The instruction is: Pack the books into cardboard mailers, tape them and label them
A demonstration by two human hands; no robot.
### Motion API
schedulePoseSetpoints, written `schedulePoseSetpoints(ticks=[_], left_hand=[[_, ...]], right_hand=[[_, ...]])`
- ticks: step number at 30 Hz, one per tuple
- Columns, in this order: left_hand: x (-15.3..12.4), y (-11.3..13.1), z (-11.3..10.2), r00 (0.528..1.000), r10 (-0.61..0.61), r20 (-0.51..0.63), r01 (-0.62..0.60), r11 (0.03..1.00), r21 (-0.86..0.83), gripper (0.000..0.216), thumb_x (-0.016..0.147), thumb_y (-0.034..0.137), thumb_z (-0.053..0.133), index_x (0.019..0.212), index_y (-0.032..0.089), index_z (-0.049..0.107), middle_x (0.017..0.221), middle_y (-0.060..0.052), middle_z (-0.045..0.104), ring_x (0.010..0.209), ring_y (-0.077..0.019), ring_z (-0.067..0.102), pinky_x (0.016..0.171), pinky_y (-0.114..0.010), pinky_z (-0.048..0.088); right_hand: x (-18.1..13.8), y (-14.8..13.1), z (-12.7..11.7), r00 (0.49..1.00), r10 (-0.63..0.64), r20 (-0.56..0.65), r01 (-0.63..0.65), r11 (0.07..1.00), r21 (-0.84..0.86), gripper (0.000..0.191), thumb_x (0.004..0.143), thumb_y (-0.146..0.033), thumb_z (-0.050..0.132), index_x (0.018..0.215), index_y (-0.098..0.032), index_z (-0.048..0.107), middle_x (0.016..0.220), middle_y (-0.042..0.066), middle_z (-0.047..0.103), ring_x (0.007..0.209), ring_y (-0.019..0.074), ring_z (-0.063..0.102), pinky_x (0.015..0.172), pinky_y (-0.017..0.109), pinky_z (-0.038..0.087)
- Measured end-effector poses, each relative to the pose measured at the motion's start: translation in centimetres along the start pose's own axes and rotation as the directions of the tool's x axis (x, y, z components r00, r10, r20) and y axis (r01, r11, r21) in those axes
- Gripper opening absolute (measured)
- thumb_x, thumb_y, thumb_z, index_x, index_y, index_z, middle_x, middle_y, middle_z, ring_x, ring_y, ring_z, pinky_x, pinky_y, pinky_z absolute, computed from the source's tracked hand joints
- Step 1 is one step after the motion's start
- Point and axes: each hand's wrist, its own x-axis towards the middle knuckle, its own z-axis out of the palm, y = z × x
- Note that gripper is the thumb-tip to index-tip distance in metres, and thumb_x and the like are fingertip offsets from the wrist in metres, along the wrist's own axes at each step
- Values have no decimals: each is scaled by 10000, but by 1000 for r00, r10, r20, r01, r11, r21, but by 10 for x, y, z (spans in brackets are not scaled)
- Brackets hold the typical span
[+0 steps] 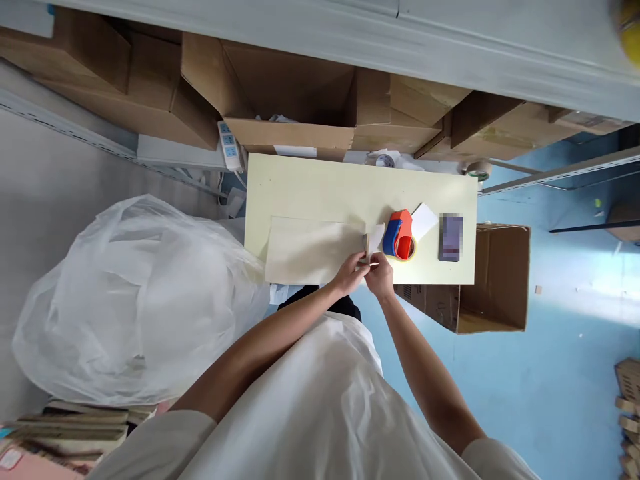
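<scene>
I see a flat, pale sheet [313, 252] at frame centre, a small tan piece [367, 245] at its right end.

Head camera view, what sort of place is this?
Probably a packing or storage area: open cartons stand behind the table, a tape dispenser is on it, and a big plastic bag bulges to the left.
</scene>
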Motion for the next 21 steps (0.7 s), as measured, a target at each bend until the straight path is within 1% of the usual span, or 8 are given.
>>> schedulePoseSetpoints(ticks=[5, 9, 11, 14, 16, 17, 19, 21], left_hand=[[-1, -9, -23, 975, -65, -210, 63, 998, -18, 282, 829, 313, 503, 1038, 170, 626, 950, -67, 668, 953, -221, 607, 859, -345, 475], [0, -20, -47, 942, -159, -297, 170, 985, 12, 297, 858, 377, 438, 892, 174, 653, 894, -60, 671, 930, -227, 603, 844, -354, 473], [-3, -20, -52, 918, -181, -353, 219, 973, 72, 297, 858, 375, 429, 930, 172, 633, 943, -67, 658, 945, -230, 596, 850, -370, 468], [-10, -16, -48, 871, -1, -491, 187, 926, 329, 359, 818, 311, 507, 1145, 167, 544, 1172, -117, 568, 1158, -260, 485, 984, -409, 383], [-13, -15, -39, 891, 144, -431, 95, 869, 485, 448, 810, 268, 520, 1244, 169, 471, 1285, -140, 485, 1249, -264, 398, 1051, -418, 311], [-13, -15, -34, 912, 156, -380, 70, 852, 519, 461, 815, 260, 512, 1263, 169, 454, 1306, -145, 463, 1260, -265, 384, 1063, -420, 295], [-11, -19, -27, 938, 55, -342, 133, 855, 502, 450, 823, 266, 498, 1258, 160, 457, 1287, -153, 471, 1250, -279, 394, 1061, -433, 291], [-5, -26, -25, 920, -71, -385, 246, 870, 427, 431, 822, 289, 503, 1230, 150, 480, 1238, -154, 503, 1239, -294, 405, 1052, -438, 296]], right_hand=[[0, 3, 29, 974, -124, 190, 109, 990, 85, 356, 662, -340, 638, 989, -208, 584, 1050, 89, 555, 911, 213, 560, 723, 363, 504], [4, 10, 40, 944, -108, 310, 68, 988, 137, 397, 741, -477, 600, 1036, -214, 625, 1099, 101, 551, 993, 226, 537, 806, 384, 484], [6, 15, 43, 938, -93, 335, 40, 986, 163, 416, 758, -497, 578, 1056, -210, 626, 1123, 105, 548, 992, 225, 542, 808, 377, 483], [9, 21, 46, 937, -85, 339, 27, 985, 170, 423, 751, -472, 587, 1079, -206, 622, 1141, 112, 545, 988, 229, 549, 809, 382, 486], [11, 24, 48, 938, -104, 331, 46, 983, 177, 402, 731, -416, 608, 1073, -205, 626, 1146, 116, 550, 1002, 239, 551, 815, 394, 489], [11, 25, 49, 938, -120, 326, 62, 981, 182, 388, 718, -382, 616, 1062, -204, 631, 1150, 118, 553, 1016, 245, 550, 816, 398, 492], [11, 26, 48, 935, -149, 321, 91, 978, 190, 367, 695, -324, 623, 1041, -203, 636, 1148, 118, 568, 1021, 245, 558, 820, 400, 496], [10, 27, 44, 929, -152, 337, 88, 976, 197, 363, 692, -308, 622, 1042, -212, 630, 1119, 101, 598, 983, 229, 583, 816, 392, 500]])
